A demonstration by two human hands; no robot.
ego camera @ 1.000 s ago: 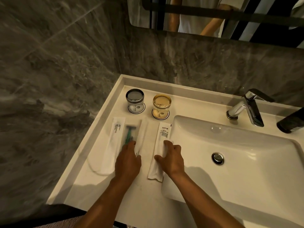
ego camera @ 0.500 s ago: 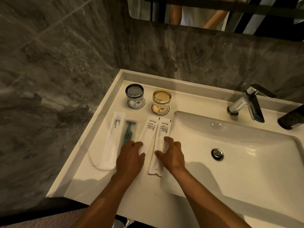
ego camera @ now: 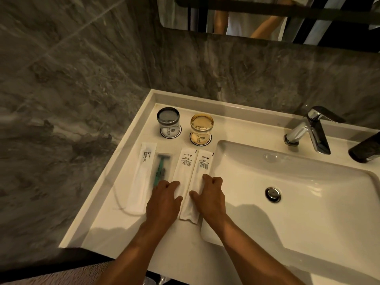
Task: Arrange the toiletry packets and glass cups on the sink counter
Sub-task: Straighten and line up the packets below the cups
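Since the packets lie in a row at centre frame: both hands are down flat on them, seemingly to square the row
Left hand [ego camera: 164, 199]: palm down, fingers loosely spread, pressing the lower part of the inner white packet [ego camera: 183, 167] and not gripping it; probably sliding it sideways
Right hand [ego camera: 208, 195]: also flat and unclenched, fingertips resting on the outer white packet [ego camera: 200, 171], which touches its neighbour along one long edge, just left of the basin [ego camera: 308, 202]
Razor packet [ego camera: 161, 169]: clear wrap, green handle, left of the two white ones; its lower end hidden under the left hand
Toothbrush packet [ego camera: 144, 175]: leftmost, roughly parallel, nobody touching it
Glass cups [ego camera: 168, 122]: a grey one and an amber one upside down on paper coasters, above the row, likely kept inverted for cleanliness
Sink counter [ego camera: 107, 229]: white, the row set left of centre frame
Judgement: arrangement nearly finished; only spacing looks left
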